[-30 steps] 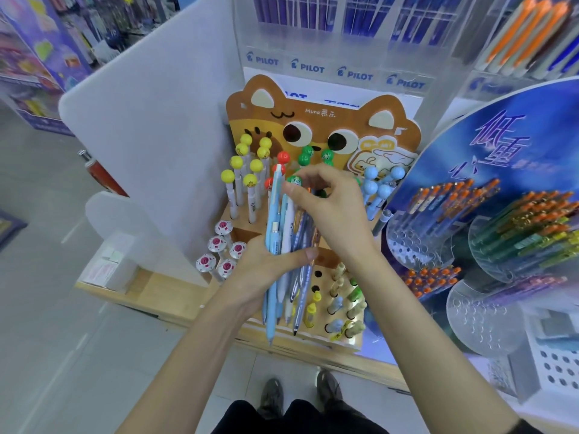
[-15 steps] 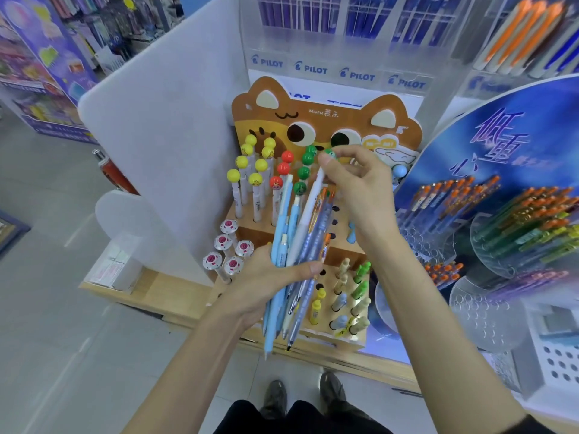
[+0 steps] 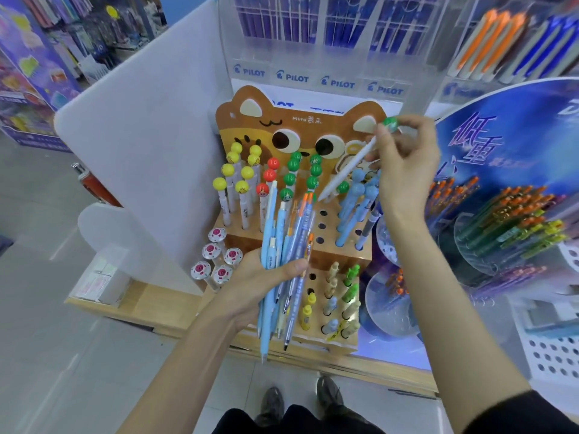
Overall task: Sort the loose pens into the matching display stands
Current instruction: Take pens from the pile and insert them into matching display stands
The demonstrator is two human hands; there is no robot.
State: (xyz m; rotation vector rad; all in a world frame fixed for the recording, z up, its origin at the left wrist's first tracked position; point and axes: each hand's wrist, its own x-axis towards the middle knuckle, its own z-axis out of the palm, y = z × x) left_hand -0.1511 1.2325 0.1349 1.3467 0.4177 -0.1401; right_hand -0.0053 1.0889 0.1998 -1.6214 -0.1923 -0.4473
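A second ago my right hand [image 3: 407, 170] was only pinching at the top of the bundle. Then it drew one pen upward, and now this green-ball pen [image 3: 347, 166] is fully free of the others. The thumb and fingertips pinch it near its green head. It is tilted, with the tip pointing down and to the left, just above the cat-shaped stand [image 3: 300, 119]. The picking step is therefore finished, and I judge that placing comes next.

My left hand [image 3: 260, 277] has not changed. Its fingers and thumb are wrapped around the bundle of loose pens [image 3: 288, 233], which are mostly light blue, some with orange clips. It holds them in front of the stand, tips downward.

On the upper step of the stand the pens are grouped by colour:
- yellow-ball pens [image 3: 247, 172] on the left
- red-ball pens [image 3: 269, 175] next to them
- two columns of green-ball pens [image 3: 294, 166]
- pale blue pens [image 3: 357, 191] on the right

Between the green and the blue groups there are empty holes [image 3: 321, 226], near the pen tip, so the matching place seems close. The lower step carries small figure-topped pens [image 3: 330, 303], and some holes are free there also. Mushroom-topped pens [image 3: 211, 250] stand at the left side. On the right, round clear stands [image 3: 470, 258] hold orange-capped pens.
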